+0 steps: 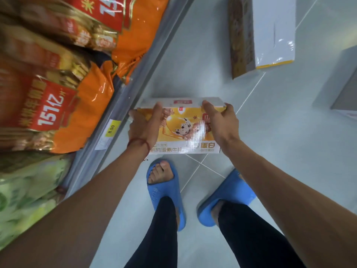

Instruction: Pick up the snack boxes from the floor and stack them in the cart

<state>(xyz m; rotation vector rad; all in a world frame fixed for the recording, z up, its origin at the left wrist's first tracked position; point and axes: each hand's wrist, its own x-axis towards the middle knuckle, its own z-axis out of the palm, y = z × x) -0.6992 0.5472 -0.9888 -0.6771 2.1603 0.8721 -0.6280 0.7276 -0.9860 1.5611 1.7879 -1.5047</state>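
**Shop aisle seen from above**

A pale grey tiled floor (280, 132) with thin white grout lines fills the centre and right, evenly lit and faintly glossy. Along the left runs a grey metal shelf (123, 97) with a yellow price tag (112, 130) on its edge. Shiny orange-and-red bags (92, 93) lie on it, with blurred green packets (29, 190) nearer the viewer.

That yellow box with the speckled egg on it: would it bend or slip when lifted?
Probably stiff: the yellow box shows straight edges between the left hand and right hand. Its glossy wrap shines, so it may be slippery. Flat-sided, it seems unlikely to roll.
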